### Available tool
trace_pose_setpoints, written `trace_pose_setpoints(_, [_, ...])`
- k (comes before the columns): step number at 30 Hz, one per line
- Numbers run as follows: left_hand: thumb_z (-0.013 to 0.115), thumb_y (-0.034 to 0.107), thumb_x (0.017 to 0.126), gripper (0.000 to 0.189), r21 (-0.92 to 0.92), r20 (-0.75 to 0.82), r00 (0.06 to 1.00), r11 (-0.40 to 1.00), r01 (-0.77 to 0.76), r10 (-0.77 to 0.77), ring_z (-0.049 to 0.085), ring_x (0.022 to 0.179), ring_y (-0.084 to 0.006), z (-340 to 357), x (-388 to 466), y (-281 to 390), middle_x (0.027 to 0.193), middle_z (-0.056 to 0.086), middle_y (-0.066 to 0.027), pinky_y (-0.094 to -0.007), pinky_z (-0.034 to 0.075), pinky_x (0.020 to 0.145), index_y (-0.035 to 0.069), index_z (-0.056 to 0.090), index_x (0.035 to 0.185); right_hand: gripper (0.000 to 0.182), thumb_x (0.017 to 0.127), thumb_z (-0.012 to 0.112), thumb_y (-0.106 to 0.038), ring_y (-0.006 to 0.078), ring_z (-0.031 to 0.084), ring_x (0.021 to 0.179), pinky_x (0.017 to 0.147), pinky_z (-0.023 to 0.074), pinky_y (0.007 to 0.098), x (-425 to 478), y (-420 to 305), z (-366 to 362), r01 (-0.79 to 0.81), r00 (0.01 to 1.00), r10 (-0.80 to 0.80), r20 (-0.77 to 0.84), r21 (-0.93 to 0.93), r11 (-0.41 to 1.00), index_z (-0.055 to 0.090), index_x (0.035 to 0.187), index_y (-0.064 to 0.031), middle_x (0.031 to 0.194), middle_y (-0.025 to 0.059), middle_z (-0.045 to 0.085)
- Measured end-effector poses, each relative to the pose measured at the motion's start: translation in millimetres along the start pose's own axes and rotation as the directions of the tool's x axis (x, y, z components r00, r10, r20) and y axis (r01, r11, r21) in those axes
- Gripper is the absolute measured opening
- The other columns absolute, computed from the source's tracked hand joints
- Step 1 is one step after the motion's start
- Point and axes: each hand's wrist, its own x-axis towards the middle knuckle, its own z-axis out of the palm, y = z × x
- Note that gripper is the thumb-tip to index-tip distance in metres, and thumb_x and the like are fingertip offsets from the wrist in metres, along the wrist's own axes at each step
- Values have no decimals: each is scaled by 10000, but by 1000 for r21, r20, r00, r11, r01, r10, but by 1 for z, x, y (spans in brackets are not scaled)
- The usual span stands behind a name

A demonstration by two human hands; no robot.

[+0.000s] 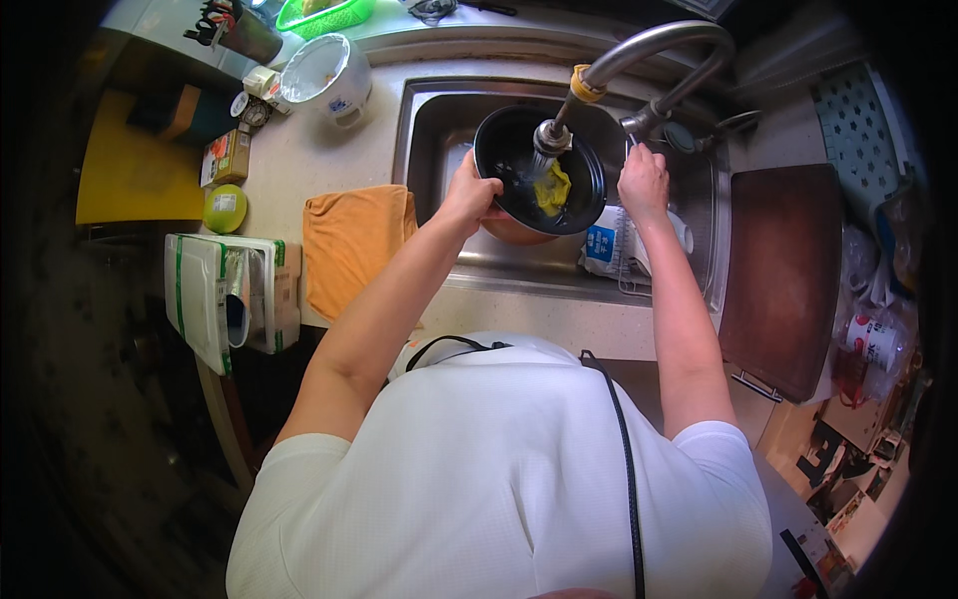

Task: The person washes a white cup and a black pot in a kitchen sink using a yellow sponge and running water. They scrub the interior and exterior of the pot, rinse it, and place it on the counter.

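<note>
My left hand grips the rim of a round pot with a dark interior and a coppery outside. The pot is tilted over the stainless-steel sink. From the faucet's spray head, water runs into it. A crumpled yellow cloth lies wet inside. At the base of the faucet, my right hand has its fingers closed around the thin metal lever. Below that hand, a white package with a blue label sits by a wire rack in the sink, partly hidden by my forearm.
Left of the sink lie a folded orange cloth and a lined plastic bin. White foam boxes stand at the counter's left edge. A brown cutting board borders the sink's right side. The curved faucet neck arches above the pot.
</note>
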Motion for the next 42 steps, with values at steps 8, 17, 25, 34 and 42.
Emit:
trace_pose_setpoints(8, [530, -124, 757, 667, -14, -27, 1000, 1000, -14, 13, 657, 663, -225, -2, -3, -3, 963, 595, -116, -318, 583, 466, 130, 398, 1360, 243, 901, 517, -125, 369, 583, 1016, 860, 504, 455, -5, 8, 8, -5, 995, 14, -95, 99, 995, 624, 1077, 3, 1192, 196, 615])
trace_pose_setpoints(17, [521, -139, 747, 723, 13, -131, 975, 984, -180, 180, 666, 684, -215, -15, -1, -19, 997, 603, -114, -296, 569, 429, 113, 365, 1407, 305, 813, 772, -272, 171, 626, 815, 767, 468, 288, -65, -36, 46, -599, 775, 370, 511, 781, 176, 675, 988, -41, 882, 34, 684])
trace_pose_setpoints(25, [504, -142, 746, 703, 27, -145, 967, 978, -206, 208, 656, 669, -190, -38, -8, -6, 947, 605, -90, -287, 561, 418, 123, 390, 1387, 434, 742, 843, -288, 156, 623, 877, 817, 474, 333, -36, -40, 71, -658, 567, 460, 683, 712, -245, 665, 1025, -10, 920, 64, 687])
trace_pose_setpoints(34, [505, -129, 730, 679, 185, -131, 954, 952, -242, 268, 646, 684, -178, -52, -12, -9, 952, 609, -86, -270, 530, 416, 87, 428, 1369, 164, 766, 775, -69, 117, 621, 636, 553, 517, 233, 15, -80, 70, -514, 829, 282, 484, 857, 40, 650, 857, -12, 758, 53, 658])
trace_pose_setpoints(42, [525, -119, 726, 705, -7, -112, 991, 997, -80, 79, 639, 638, -165, -39, -20, 0, 904, 629, -57, -260, 514, 411, 128, 438, 1381, 121, 867, 708, -87, 120, 669, 677, 595, 549, 209, 8, -71, 48, -571, 771, 175, 612, 787, -232, 658, 935, -1, 803, 71, 690])
